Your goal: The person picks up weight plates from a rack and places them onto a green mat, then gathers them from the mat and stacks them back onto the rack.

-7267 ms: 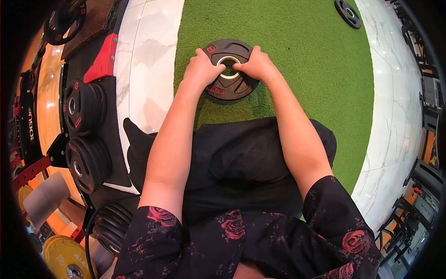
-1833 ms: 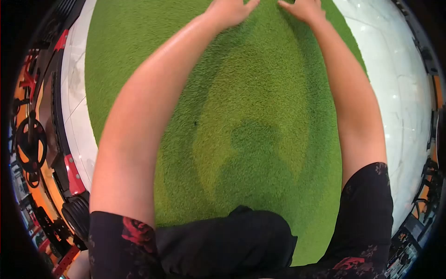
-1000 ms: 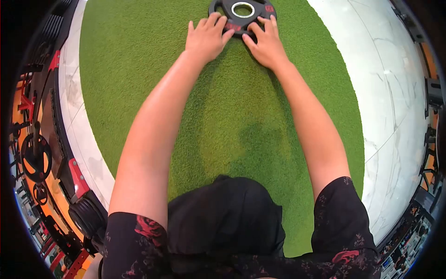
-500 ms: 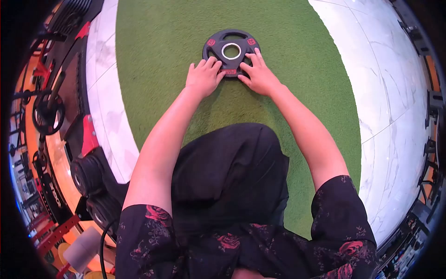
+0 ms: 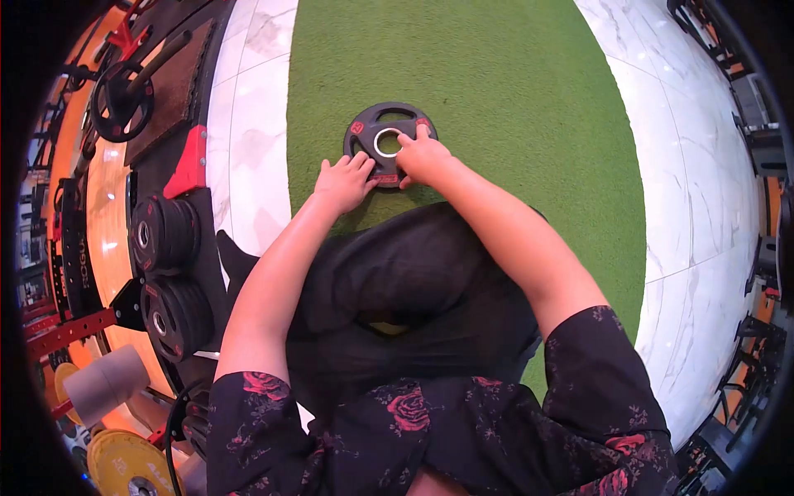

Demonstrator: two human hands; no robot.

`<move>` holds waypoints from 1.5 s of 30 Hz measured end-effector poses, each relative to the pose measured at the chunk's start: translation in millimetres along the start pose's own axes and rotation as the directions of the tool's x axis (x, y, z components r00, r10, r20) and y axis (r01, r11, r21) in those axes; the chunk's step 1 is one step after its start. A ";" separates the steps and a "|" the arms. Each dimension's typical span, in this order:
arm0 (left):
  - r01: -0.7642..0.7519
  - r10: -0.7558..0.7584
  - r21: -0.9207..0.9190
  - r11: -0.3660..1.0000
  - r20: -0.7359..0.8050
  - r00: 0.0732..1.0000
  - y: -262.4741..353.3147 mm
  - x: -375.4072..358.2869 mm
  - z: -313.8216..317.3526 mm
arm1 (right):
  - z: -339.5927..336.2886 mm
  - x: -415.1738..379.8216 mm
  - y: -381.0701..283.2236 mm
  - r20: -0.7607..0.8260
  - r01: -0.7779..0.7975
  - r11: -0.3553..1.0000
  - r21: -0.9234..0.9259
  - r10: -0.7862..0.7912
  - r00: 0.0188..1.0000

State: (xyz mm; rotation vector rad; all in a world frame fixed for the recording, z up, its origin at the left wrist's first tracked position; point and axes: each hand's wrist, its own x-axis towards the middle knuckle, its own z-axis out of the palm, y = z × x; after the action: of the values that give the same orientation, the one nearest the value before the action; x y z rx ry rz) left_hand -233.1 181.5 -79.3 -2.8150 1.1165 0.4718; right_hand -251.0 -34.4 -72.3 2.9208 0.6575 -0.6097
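Note:
A round black weight plate [image 5: 386, 164] with red markings and a metal-ringed centre hole lies on the green turf [image 5: 496, 99] in front of my knees. At its lower left, my left hand [image 5: 344, 183] has its fingers curled at the grip slot and the thumb near the rim. My right hand [image 5: 424, 159] covers the right-hand slot, bent fingers gripping there and one finger reaching toward the upper right rim. Part of the plate's right side is hidden under that hand.
White marble-look tiles [image 5: 670, 165] border the turf on both sides. On the left stand stacked black plates [image 5: 169, 318], a red bracket [image 5: 188, 165] and a yellow plate [image 5: 128, 467]. Gym equipment [image 5: 761, 326] lines the right edge.
My view has shifted, so the plate appears lower and slightly left, closer to my knees. My right hand has moved further over the plate toward its centre hole.

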 end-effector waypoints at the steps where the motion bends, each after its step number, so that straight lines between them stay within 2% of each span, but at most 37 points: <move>1: 0.005 -0.005 0.016 1.000 0.015 1.000 -5.9 -10.3 -2.6 | -3.7 6.8 -6.3 0.012 0.019 1.000 0.018 -0.019 1.000; 2: 0.009 -0.010 0.030 1.000 0.032 0.999 -10.0 -17.8 -4.4 | -6.1 11.4 -10.7 0.018 0.027 1.000 0.012 -0.027 0.999; 3: 0.000 0.000 0.024 1.000 0.013 1.000 -21.2 -21.9 3.3 | -4.9 19.1 -23.5 -0.022 -0.077 0.994 0.081 0.079 0.997; 4: 0.038 -0.035 -0.069 0.997 0.032 0.999 -24.2 -20.5 2.4 | -7.9 23.6 -27.4 -0.049 -0.151 0.975 0.163 0.161 0.986; 5: 0.076 -0.069 -0.160 0.984 0.053 0.996 -26.8 -18.2 2.0 | -10.4 24.0 -23.0 -0.048 -0.237 0.911 0.338 0.268 0.962; 6: 0.086 -0.077 -0.170 0.982 0.058 0.995 -27.7 -17.9 3.5 | -11.8 26.2 -21.9 -0.040 -0.229 0.915 0.333 0.257 0.966; 8: 0.283 -0.338 -0.350 0.893 -0.108 0.935 -26.3 -11.1 4.2 | -10.3 31.6 -11.3 -0.053 -0.489 0.718 0.495 0.587 0.808; 9: 0.343 -0.405 -0.389 0.855 -0.087 0.910 -29.7 -4.8 5.1 | -7.8 30.4 -4.3 0.025 -0.526 0.653 0.545 0.614 0.789; 10: 0.333 -0.396 -0.394 0.857 -0.087 0.914 -30.1 -0.1 3.7 | -3.5 27.6 -2.0 0.028 -0.536 0.649 0.541 0.622 0.782; 12: 0.434 -0.500 -0.458 0.776 -0.027 0.866 -29.8 8.9 -0.7 | 4.7 24.1 0.8 0.104 -0.596 0.581 0.554 0.662 0.742; 15: 0.445 -0.505 -0.492 0.748 0.012 0.863 -33.4 22.1 -0.8 | 17.4 36.4 8.4 0.204 -0.603 0.516 0.608 0.633 0.747; 20: 0.460 -0.484 -0.490 0.740 0.088 0.871 -32.8 33.1 6.3 | 9.2 49.3 -4.6 0.216 -0.626 0.520 0.581 0.643 0.735; 26: 0.529 -0.538 -0.443 0.724 0.117 0.834 -22.7 39.9 4.6 | 6.9 55.1 -11.9 0.206 -0.632 0.546 0.549 0.645 0.736; 32: 0.558 -0.606 -0.424 0.714 0.027 0.795 -16.1 45.3 8.8 | 3.3 50.8 -13.9 0.195 -0.630 0.521 0.576 0.662 0.724; 34: 0.560 -0.603 -0.493 0.666 0.086 0.793 -19.1 45.7 3.4 | 3.2 51.3 -14.1 0.185 -0.621 0.529 0.579 0.657 0.731; 38: 0.592 -0.630 -0.501 0.631 0.113 0.768 -26.2 33.7 -12.8 | -4.8 53.8 -17.7 0.151 -0.589 0.586 0.556 0.626 0.765; 45: 0.591 -0.681 -0.487 0.643 -0.010 0.732 -94.4 -25.7 -63.4 | -65.2 87.4 -69.4 -0.001 -0.456 0.665 0.591 0.566 0.824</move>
State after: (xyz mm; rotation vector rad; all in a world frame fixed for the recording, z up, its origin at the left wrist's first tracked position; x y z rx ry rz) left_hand -170.4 255.8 -15.0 -3.4343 -0.0982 0.4248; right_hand -184.6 73.7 -47.1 3.4907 -0.4690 -0.5254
